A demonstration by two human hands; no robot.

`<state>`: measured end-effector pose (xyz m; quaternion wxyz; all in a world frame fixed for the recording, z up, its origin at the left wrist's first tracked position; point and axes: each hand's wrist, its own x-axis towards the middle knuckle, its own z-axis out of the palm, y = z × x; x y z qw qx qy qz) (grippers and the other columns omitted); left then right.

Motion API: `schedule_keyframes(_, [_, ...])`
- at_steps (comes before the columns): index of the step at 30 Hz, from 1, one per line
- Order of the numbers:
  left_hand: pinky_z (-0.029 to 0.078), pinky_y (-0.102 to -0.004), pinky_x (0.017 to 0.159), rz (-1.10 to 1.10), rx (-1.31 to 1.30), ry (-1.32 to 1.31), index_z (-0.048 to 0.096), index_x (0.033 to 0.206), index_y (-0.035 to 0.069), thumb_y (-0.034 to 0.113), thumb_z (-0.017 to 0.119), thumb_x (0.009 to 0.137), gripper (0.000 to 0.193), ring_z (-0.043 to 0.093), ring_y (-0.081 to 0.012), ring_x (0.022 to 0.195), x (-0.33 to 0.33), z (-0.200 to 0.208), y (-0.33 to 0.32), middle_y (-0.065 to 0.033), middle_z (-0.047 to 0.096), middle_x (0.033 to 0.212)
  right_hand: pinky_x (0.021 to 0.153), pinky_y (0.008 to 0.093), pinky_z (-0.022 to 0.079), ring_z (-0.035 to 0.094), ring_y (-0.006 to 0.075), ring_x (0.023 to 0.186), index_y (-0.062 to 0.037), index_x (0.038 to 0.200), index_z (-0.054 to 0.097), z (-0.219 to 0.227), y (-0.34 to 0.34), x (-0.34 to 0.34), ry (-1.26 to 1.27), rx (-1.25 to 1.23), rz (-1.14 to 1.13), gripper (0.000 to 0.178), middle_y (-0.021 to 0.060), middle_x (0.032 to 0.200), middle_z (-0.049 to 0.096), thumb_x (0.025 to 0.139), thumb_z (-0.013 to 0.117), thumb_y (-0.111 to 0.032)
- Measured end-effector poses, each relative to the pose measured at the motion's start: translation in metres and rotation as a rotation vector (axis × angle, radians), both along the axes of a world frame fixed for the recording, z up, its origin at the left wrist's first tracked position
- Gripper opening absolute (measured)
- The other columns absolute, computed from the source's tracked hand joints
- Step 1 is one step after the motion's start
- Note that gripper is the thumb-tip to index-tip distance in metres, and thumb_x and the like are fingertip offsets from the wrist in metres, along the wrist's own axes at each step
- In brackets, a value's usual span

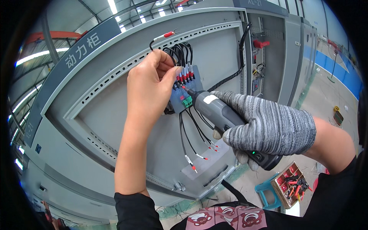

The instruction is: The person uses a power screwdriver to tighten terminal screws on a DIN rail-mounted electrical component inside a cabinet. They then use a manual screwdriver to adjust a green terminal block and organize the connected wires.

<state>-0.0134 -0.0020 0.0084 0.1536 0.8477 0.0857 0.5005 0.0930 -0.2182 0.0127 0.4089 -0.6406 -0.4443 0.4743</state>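
My bare left hand (150,82) is closed, thumb and forefinger pinching a black wire at the upper left of a blue-grey wiring module (176,102). The fingers partly hide that wire. In my gloved right hand (274,124) is a grey cordless electric screwdriver (219,110), its tip touching or very near the module's upper terminal row. Several black wires with red sleeves (187,73) enter this row side by side. Above my left hand, a loose black wire sticks up with a red fork terminal (168,34). A green plug connector (187,101) sits at the module's lower edge.
Loose wires with ferrules (194,168) hang below the module, inside a grey cabinet door with a slotted metal frame (111,76). A black cable bundle (230,78) runs at right. Low down, a wooden box of tools (281,188) rests by a blue stool (265,190).
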Motion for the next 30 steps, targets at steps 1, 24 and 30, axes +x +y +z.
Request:
schedule_keyframes(1, [0.053,-0.028,0.066,0.01,0.006,-0.001,0.062,0.083,-0.002,0.002,0.074,0.079,0.014,0.067,-0.0153,0.067,-0.001,0.0,0.0,-0.0092,0.069,0.073,0.052,0.0264,0.057,0.066,0.0146,0.067,-0.005,0.153,0.022,0.002,0.0,-0.002,-0.002,-0.02,-0.004,0.079,0.0095,0.105,0.062,0.087,0.065,-0.015])
schedule_keyframes(24, [0.053,-0.0274,0.064,0.051,-0.018,-0.045,0.058,0.083,-0.002,0.0,0.073,0.08,0.015,0.064,-0.0133,0.065,0.0,-0.005,-0.005,-0.0074,0.065,0.072,0.05,0.0284,0.055,0.065,0.015,0.06,-0.0085,0.154,0.02,-0.006,-0.002,0.01,0.1,0.013,0.112,0.074,0.0094,0.082,0.063,0.091,0.059,-0.015])
schedule_keyframes(30, [0.052,-0.0261,0.064,0.046,-0.047,-0.034,0.059,0.083,-0.002,0.0,0.073,0.081,0.015,0.063,-0.0113,0.066,0.001,-0.005,-0.006,-0.0056,0.065,0.072,0.053,0.0288,0.057,0.065,0.0144,0.064,-0.0079,0.153,0.02,-0.012,-0.001,0.014,0.082,0.067,0.142,0.073,0.0092,0.088,0.063,0.091,0.057,-0.012])
